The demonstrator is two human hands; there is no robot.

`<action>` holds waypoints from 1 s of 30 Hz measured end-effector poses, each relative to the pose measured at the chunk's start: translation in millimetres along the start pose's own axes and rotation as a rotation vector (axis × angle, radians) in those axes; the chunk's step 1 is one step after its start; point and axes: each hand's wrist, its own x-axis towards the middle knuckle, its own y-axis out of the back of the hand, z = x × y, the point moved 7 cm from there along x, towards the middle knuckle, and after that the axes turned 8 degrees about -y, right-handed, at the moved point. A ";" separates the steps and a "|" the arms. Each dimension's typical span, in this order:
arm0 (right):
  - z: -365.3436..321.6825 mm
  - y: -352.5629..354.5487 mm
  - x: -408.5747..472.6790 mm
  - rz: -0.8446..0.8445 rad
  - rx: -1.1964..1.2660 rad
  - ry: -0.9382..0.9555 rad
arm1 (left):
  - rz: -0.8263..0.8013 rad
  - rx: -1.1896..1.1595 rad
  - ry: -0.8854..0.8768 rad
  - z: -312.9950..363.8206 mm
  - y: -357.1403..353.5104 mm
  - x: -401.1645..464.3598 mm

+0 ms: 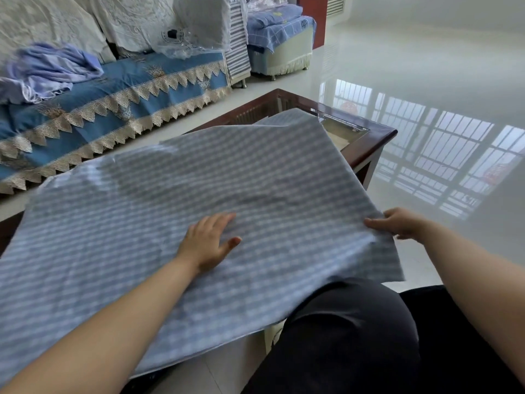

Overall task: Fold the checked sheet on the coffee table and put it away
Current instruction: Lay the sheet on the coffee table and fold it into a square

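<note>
Dark-trousered knees (355,322) sit below the checked sheet (199,177), spread across the coffee table (372,140). Left hand (208,241) presses flat, fingers spread; right hand (397,223) pinches the edge. Smoothing mid-fold; next, that edge probably must cross leftward.

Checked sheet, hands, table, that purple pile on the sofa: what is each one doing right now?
checked sheet: spread over the table, near edge hanging off it.
left hand: flat, fingers straight, pressing the sheet.
right hand: pinching the sheet's right edge.
coffee table: mostly covered, far corner bare.
purple cloth: crumpled on the sofa, unfolded.
</note>
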 end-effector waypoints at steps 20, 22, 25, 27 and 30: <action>-43.4 12.2 25.1 0.476 -0.010 0.053 | -0.158 -0.016 0.161 -18.2 1.3 25.2; -77.2 14.6 24.8 0.472 0.154 0.239 | -0.140 0.030 0.262 -32.6 5.7 43.7; -111.2 8.9 35.8 0.394 0.172 0.382 | -0.106 0.085 0.332 -50.5 8.2 67.1; -128.6 6.8 42.3 0.356 0.174 0.357 | -0.069 0.051 0.346 -59.4 8.7 80.3; -151.2 14.2 51.1 0.367 0.180 0.279 | 0.049 0.044 0.336 -70.4 18.0 98.6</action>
